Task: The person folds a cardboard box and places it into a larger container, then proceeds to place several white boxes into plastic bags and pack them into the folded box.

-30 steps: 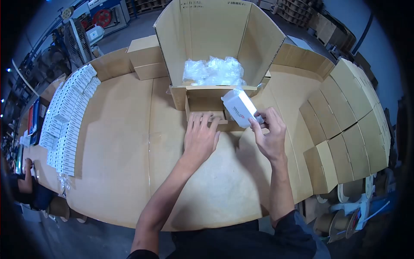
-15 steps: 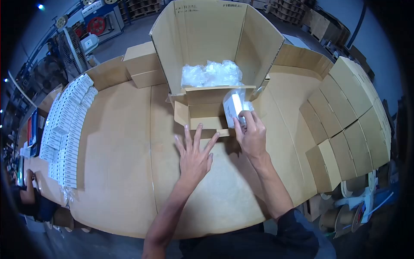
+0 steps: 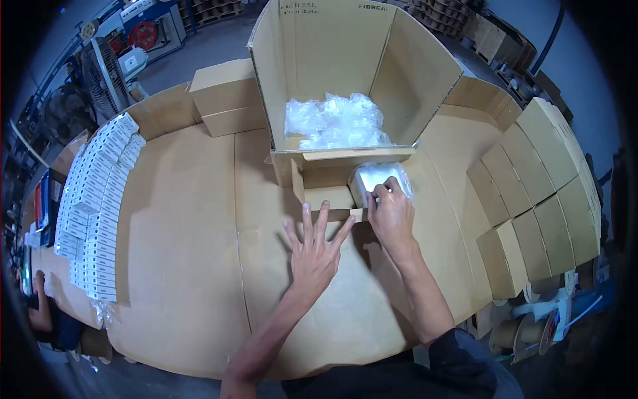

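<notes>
A small open cardboard box (image 3: 327, 198) lies in front of the large carton. My left hand (image 3: 315, 261) has its fingers spread, with the fingertips at the small box's front edge. At the box's right end, my right hand (image 3: 392, 216) pinches a white packet wrapped in clear plastic (image 3: 380, 175). That packet lies flat in the right part of the small box, and the box's left part shows bare cardboard. Behind it, the large carton (image 3: 335, 60) holds several clear plastic-wrapped bundles (image 3: 342, 120).
Stacked small white boxes (image 3: 100, 199) line the left side. Closed brown boxes (image 3: 531, 193) are piled on the right, and two more (image 3: 227, 96) stand left of the large carton. Another person's arm (image 3: 41, 302) shows at the far left.
My right hand has lowered the tilted packet so it lies flat in the small box's right end. The view has shifted slightly, and my left hand remains at the front edge.
</notes>
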The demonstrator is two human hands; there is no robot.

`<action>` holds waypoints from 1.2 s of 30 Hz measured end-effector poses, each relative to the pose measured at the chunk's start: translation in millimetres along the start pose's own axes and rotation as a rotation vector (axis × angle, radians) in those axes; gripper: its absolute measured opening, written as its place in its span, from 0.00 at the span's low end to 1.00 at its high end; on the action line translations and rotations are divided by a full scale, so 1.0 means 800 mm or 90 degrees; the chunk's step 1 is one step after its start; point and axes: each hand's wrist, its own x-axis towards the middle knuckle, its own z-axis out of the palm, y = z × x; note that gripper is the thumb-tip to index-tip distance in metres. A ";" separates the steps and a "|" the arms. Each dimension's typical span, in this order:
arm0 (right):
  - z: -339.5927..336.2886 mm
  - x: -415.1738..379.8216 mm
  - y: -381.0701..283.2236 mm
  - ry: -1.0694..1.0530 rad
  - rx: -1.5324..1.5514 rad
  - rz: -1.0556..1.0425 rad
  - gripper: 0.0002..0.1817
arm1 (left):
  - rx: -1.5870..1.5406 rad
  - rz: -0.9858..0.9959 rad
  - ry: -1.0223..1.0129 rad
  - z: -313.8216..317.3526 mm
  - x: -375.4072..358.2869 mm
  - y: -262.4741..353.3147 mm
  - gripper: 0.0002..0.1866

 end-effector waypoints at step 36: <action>0.150 0.083 -0.504 -0.271 0.373 -0.692 0.28 | 0.148 -0.295 0.145 -0.259 -0.255 -0.479 0.27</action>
